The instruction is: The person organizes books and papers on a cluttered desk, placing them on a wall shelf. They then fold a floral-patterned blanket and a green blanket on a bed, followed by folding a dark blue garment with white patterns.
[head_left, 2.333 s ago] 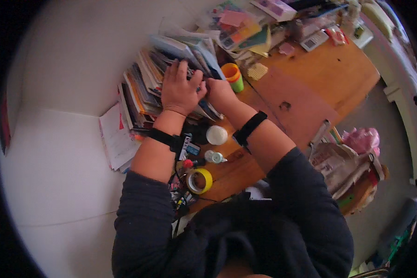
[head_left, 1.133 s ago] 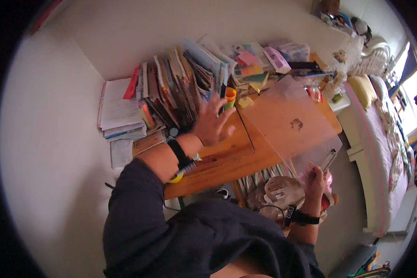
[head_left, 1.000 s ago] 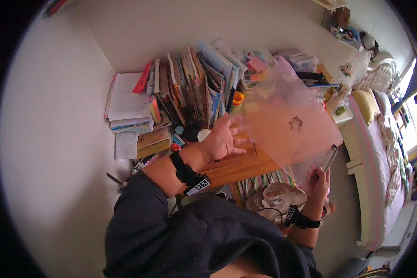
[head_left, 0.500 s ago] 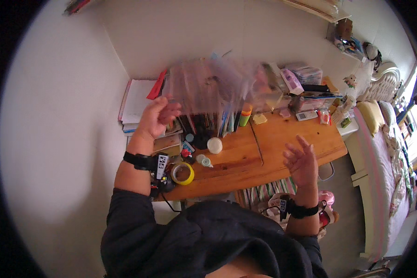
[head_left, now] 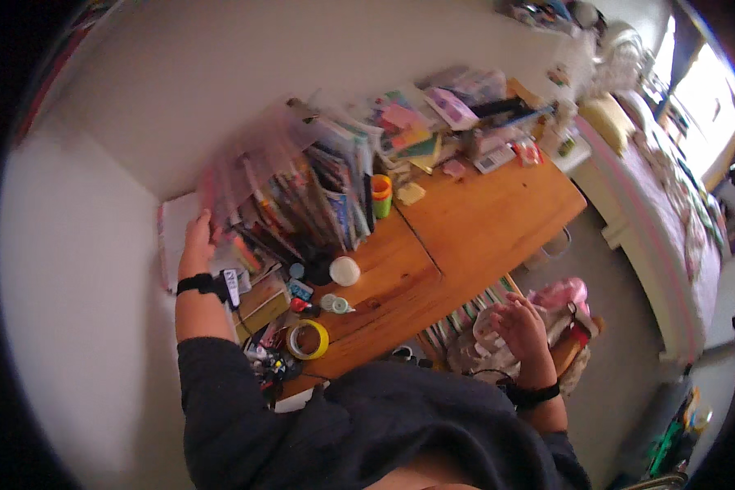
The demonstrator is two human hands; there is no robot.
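A clear, pinkish plastic sheet point(head_left: 249, 151) drapes over the left part of a row of upright books and magazines point(head_left: 302, 192) on the wooden desk. At the sheet's left edge, beside the row, my left hand point(head_left: 198, 241) has its fingers closed on the sheet; motion blur hides the exact grip. My right hand point(head_left: 521, 328) is off the desk's front edge, holding nothing, its fingers loosely bent and apart. Below and behind it sits a bundle of bags and cloth point(head_left: 474, 351).
Yellow tape point(head_left: 308, 339), a white round lid point(head_left: 345, 271) and an orange-green container point(head_left: 381, 196) stand on the wooden desk point(head_left: 482, 220). A calculator point(head_left: 494, 158) lies toward the back right. A bed point(head_left: 653, 237) is at the right, a wall at the left.
The plastic sheet has come down from in front of the books onto their left side. My left hand moved left and down; my right hand dropped below the desk edge. The view has turned.
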